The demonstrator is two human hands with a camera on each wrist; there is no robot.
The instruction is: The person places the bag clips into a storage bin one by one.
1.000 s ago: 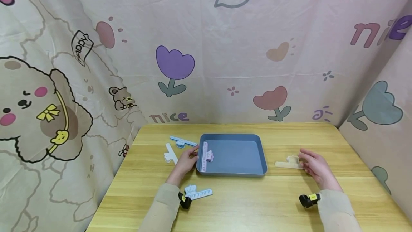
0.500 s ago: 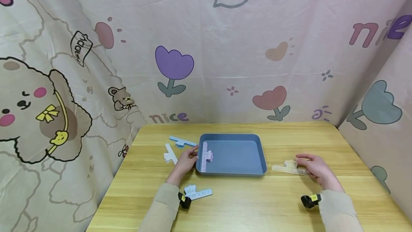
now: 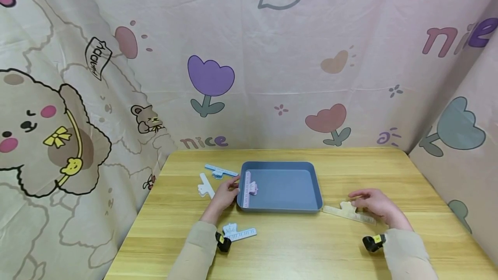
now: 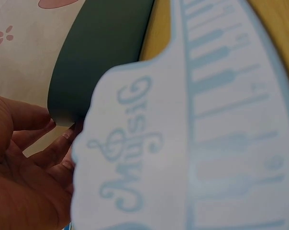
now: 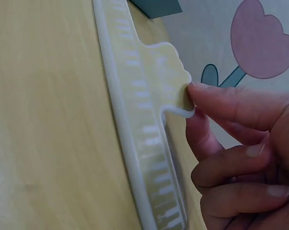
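Note:
At the left side of the blue-grey tray (image 3: 289, 189), my left hand (image 3: 225, 195) holds the wall, fingers and thumb at its edge; the left wrist view shows the fingers (image 4: 63, 148) there. Inside the tray, along its left side, lies a purple ruler clip (image 3: 247, 189). My right hand (image 3: 379, 205) pinches the handle tab of a pale yellow ruler clip (image 3: 348, 214) between thumb and fingertips. In the right wrist view this clip (image 5: 139, 96) is slanted close to the tabletop, its keyboard print facing up; whether it touches the table I cannot tell.
A blue ruler clip (image 3: 221, 170) and a white one (image 3: 206, 186) lie left of the tray. Nearer, by the left wrist, is a light blue "Music" clip (image 3: 239, 232), large in the left wrist view. A printed curtain (image 3: 272, 77) stands behind the wooden table (image 3: 303, 245).
My right hand has moved left and nearer with the pale yellow clip, whose left end now comes close to the tray's right front corner. The left hand and tray have stayed put.

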